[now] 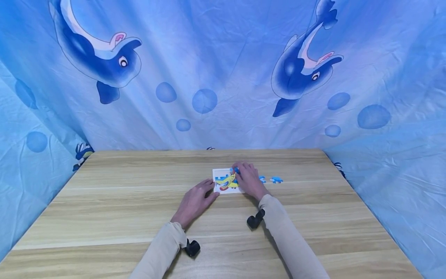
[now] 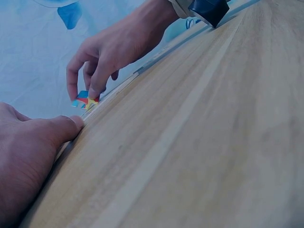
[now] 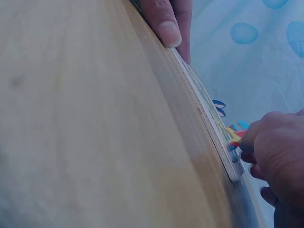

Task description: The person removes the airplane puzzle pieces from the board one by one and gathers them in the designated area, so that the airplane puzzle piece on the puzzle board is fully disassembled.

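From here, the airplane puzzle board (image 1: pixel 222 172) lies on the wooden table (image 1: pixel 216 224), near its far edge. The left hand (image 1: pixel 196 198) grips its corner between eight and nine o'clock; the right hand (image 1: pixel 249 179), around two o'clock, pinches a multicoloured jigsaw piece (image 2: pixel 85 99) between thumb and finger. I'd call it well along: much of the yellow airplane (image 1: pixel 228 181) shows, but a pale gap remains toward eleven. Two blue jigsaw pieces (image 1: pixel 277 180) wait at three o'clock, outside the frame. Whatever the right hand covers, I can't judge.
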`<state>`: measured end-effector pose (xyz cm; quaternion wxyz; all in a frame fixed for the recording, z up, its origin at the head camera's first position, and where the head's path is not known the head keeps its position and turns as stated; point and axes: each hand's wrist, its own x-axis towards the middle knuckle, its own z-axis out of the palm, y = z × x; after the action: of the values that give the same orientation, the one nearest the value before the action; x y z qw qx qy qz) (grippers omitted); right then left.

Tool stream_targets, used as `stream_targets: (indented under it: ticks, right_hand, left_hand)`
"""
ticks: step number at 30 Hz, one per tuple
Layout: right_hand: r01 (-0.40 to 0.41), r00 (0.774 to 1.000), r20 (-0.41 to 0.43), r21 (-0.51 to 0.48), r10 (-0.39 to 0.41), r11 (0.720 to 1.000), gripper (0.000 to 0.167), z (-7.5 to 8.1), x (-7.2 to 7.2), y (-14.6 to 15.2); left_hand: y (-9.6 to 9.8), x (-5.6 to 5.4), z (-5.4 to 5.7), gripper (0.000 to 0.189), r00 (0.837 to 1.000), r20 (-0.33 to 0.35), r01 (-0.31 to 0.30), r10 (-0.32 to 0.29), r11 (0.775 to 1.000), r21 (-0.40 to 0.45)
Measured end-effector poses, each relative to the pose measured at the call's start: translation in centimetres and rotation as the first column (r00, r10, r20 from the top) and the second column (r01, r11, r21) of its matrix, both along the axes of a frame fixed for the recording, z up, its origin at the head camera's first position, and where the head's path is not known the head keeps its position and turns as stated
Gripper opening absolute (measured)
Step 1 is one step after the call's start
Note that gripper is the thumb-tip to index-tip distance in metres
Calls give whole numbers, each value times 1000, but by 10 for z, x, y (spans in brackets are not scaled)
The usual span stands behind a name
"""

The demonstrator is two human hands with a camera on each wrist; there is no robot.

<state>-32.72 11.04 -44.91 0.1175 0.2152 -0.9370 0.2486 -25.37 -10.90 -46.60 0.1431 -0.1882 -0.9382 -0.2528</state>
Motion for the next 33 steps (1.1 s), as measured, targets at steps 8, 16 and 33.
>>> stream_targets:
  ticks: [8,16,33]
  right_hand:
    - [-24,998,48,-165,32,986,22,-1,-1,2]
    - [-66,994,63,-300,89,952,27,-2,-2,11]
    - [-112,993,-70,-318,95,941,25,-3,5,60]
  left_hand:
    - [1,0,0,47,1000,6,-2,2,1000,-1]
    - [1,-3,-2,46,1000,-12,-4,4,1000,2]
    - [-1,-3,-2,47,1000,-7,-3,3,1000,-11]
